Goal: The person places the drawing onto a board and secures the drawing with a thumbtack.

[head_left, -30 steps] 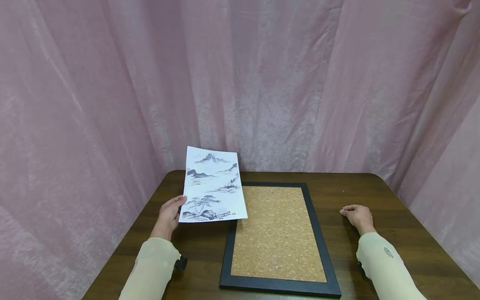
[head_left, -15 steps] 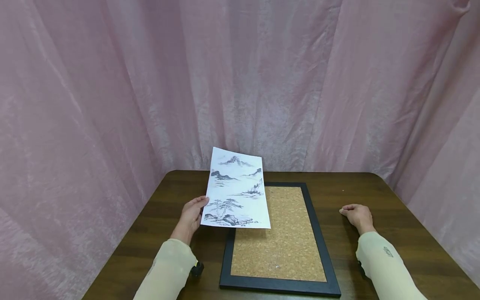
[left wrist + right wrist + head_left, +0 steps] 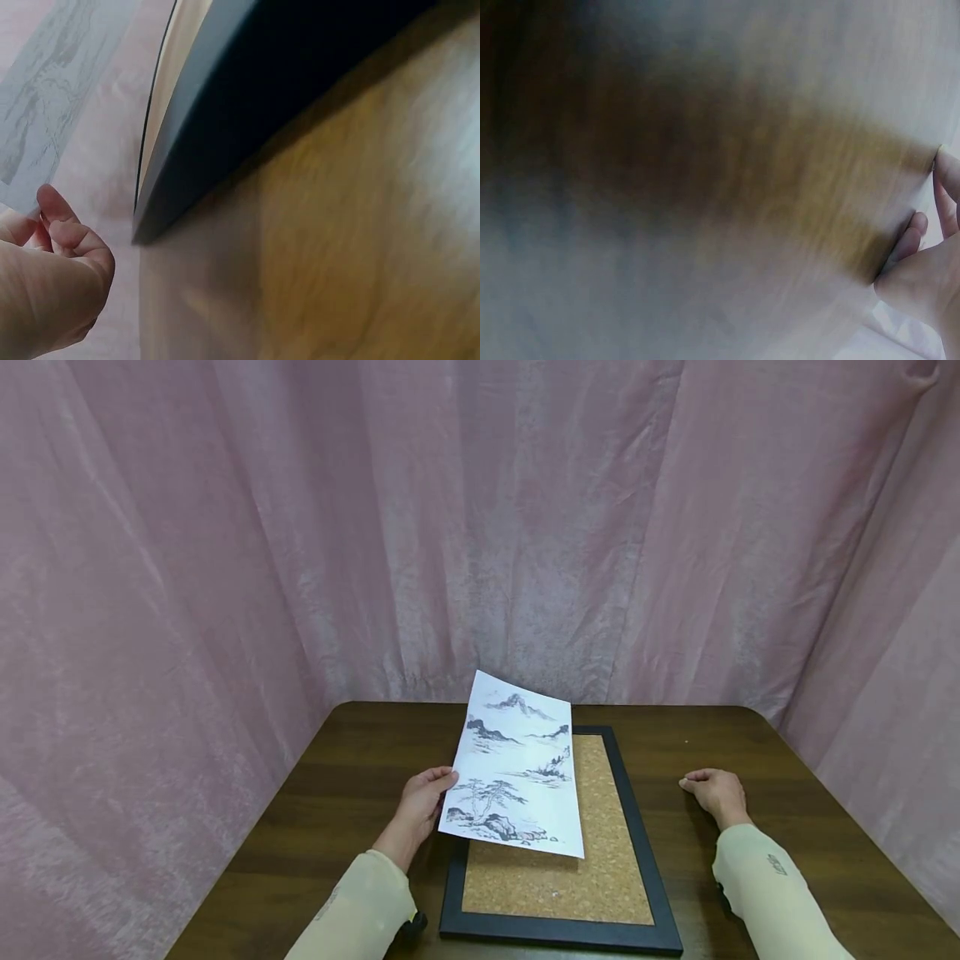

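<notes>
My left hand pinches the left edge of a white sheet of paper printed with an ink landscape of mountains, trees and rocks. The sheet is held tilted above a black-edged cork board, hiding its upper left part. In the left wrist view, thumb and fingers grip the paper's edge, and the board's dark frame is close beside them. To the right of the board, my right hand rests on the table with loosely curled fingers and nothing in it.
The board lies flat on a dark brown wooden table. Behind the table and along its sides hangs a pink curtain. A small white speck shows on the tabletop at the back right.
My left hand has carried the paper rightward and somewhat nearer to me, from the board's left side to over the cork. The right hand and the board have stayed put.
</notes>
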Demonstrator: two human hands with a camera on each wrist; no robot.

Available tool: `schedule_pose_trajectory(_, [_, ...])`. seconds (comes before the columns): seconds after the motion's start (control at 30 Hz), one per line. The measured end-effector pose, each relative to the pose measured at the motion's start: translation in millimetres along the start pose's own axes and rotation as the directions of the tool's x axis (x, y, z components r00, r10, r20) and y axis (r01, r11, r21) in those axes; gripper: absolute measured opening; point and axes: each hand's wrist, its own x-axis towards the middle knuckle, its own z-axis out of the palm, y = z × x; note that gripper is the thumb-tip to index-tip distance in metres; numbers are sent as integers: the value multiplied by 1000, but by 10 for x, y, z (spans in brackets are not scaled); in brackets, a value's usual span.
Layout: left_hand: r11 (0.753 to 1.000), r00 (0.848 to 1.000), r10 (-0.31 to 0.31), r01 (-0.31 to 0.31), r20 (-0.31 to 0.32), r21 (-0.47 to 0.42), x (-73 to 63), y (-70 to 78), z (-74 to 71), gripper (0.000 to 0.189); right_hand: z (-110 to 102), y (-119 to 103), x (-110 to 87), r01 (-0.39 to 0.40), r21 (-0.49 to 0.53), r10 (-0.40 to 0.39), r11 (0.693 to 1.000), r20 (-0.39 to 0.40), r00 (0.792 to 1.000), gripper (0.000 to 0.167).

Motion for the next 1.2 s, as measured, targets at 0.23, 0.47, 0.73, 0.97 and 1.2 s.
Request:
schedule_pose_trajectory(0.23, [1000, 999, 6, -6, 35, -19, -91, 26, 16, 15, -27, -331, 136, 30, -30, -30, 999, 10, 1000, 31])
schedule_pose_trajectory(0.47, [993, 998, 18, -25, 59, 114, -218, -35, 83, 21, -27, -353, 138, 32, -30, -31, 999, 8, 999, 31])
schedule_pose_trajectory(0.73, [971, 998, -3, -13, 66, 237, -245, -48, 77, 19, -28, -333, 154, 43, -35, -42, 998, 8, 999, 32])
schedule_pose_trajectory(0.97, [971, 994, -17, -9, 109, 240, -304, -25, 65, 18, -22, -336, 166, 35, -26, -35, 999, -2, 999, 31])
schedule_pose_trajectory(1.2, [970, 990, -47, 14, 131, 242, -380, -23, 71, 19, -23, -350, 161, 32, -22, -32, 999, -12, 999, 30])
